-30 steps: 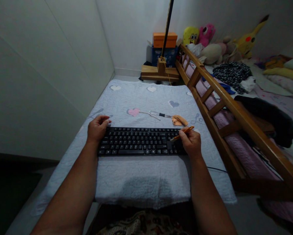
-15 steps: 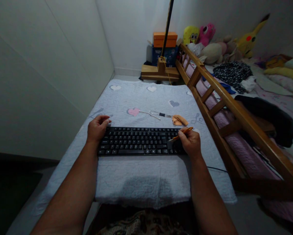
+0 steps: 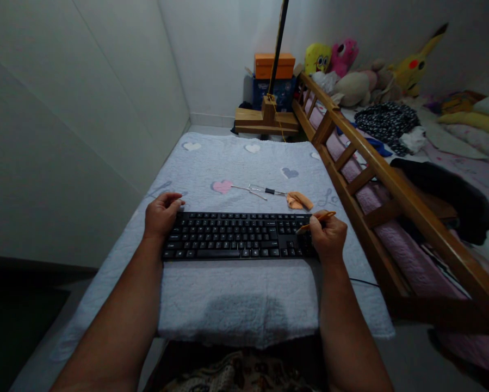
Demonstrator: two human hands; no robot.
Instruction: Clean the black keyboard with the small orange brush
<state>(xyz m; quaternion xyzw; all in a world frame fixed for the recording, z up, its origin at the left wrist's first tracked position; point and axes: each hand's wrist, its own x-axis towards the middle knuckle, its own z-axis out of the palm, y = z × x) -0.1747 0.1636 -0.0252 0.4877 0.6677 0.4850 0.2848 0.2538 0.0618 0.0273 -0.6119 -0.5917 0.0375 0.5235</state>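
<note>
Keyboard (image 3: 223, 235) lay flat on the cloth-covered surface (image 3: 228, 163), your right grip (image 3: 329, 234) clamped on the orange-handled tool (image 3: 327, 215), tip at the right-hand keys (image 3: 301, 245). Your left grip (image 3: 159, 215) sat at the left end; couldn't tell if it held. Looked mid-job; which keys were done or left, unclear.

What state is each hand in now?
Left hand: partly curled at the left end of the keyboard; whether it grips cannot be told.
Right hand: closed, holding the slim orange tool.
</note>
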